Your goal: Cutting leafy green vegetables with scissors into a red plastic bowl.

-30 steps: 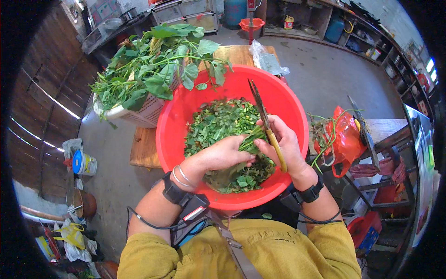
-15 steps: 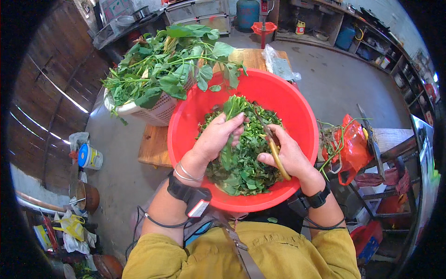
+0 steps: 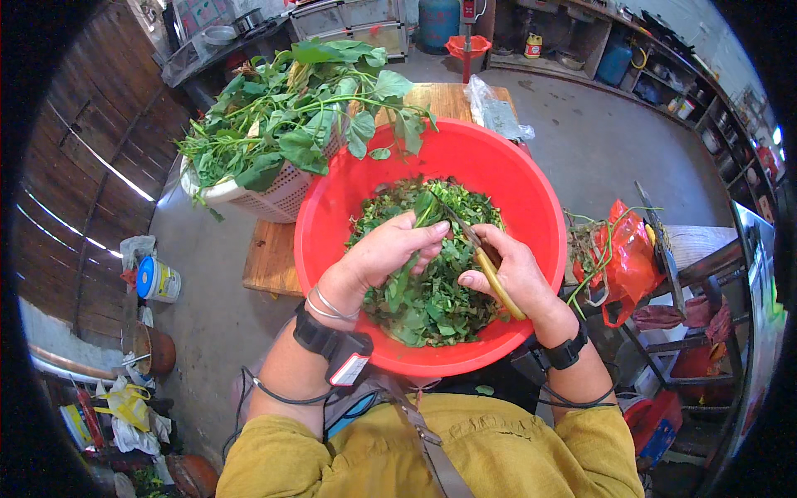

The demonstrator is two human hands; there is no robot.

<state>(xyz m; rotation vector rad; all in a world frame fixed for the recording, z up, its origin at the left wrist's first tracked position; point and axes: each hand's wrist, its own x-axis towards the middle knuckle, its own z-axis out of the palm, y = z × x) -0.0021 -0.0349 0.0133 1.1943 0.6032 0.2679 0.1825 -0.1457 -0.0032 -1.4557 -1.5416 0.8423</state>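
**Left hand (image 3: 397,247) grips greens (image 3: 426,207) over red basin (image 3: 519,170)**

The right hand (image 3: 516,270) grasps a cutter (image 3: 500,288) by its yellow handle; the fingers hide part of it, and whether it is knife or scissors is hard to make out. Its dark blade points toward eleven o'clock, close by the greens; whether they touch cannot be told. The left hand partly covers the chopped leaves (image 3: 432,303) in the basin. The fisheye's black rim cuts off the room's edges.

A wrist device (image 3: 332,349) on the left arm bears a white label, its print too small to read. The white tub (image 3: 162,280) with a blue lid, at nine o'clock from the basin, carries similarly illegible printing.

The basin hides much of a wooden counter (image 3: 272,261). At ten o'clock stands a white basket (image 3: 274,199) heaped with leafy vines (image 3: 299,116); at three, a red plastic bag (image 3: 627,257). Grey floor (image 3: 598,133) stretches toward shelves (image 3: 656,75) at two o'clock.
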